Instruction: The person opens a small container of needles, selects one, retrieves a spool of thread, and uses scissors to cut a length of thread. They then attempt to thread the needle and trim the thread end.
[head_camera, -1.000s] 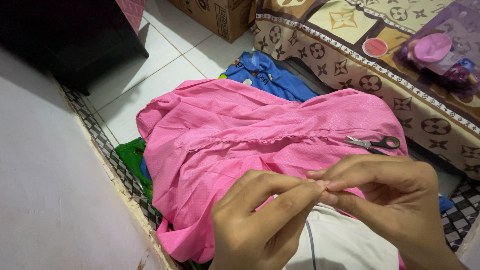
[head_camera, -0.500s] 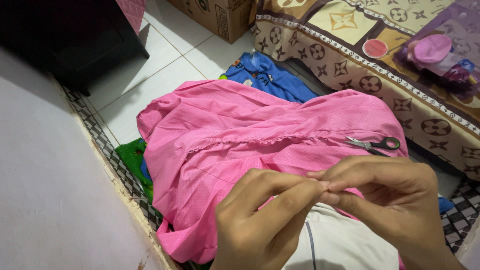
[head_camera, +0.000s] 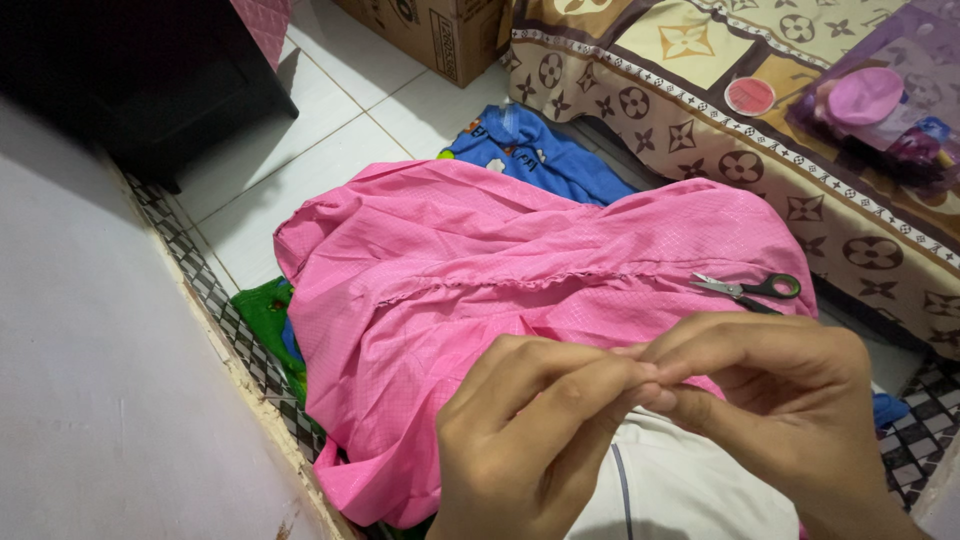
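My left hand (head_camera: 535, 440) and my right hand (head_camera: 770, 385) meet fingertip to fingertip low in the head view, just above a pink garment (head_camera: 480, 270) spread over my lap. Both pinch something very small between thumb and forefinger; it is too small to make out. A pair of small scissors (head_camera: 748, 289) with dark green handles lies on the pink cloth just beyond my right hand. White cloth (head_camera: 680, 480) shows under my hands.
A blue garment (head_camera: 540, 150) and a green one (head_camera: 265, 320) lie on the white tiled floor (head_camera: 330, 120). A patterned mattress (head_camera: 700, 90) with a pink round object (head_camera: 865, 95) is at right, a cardboard box (head_camera: 440, 35) behind, a dark cabinet (head_camera: 130, 70) at left.
My hands stay pinched together with almost no movement. The view has shifted only slightly.
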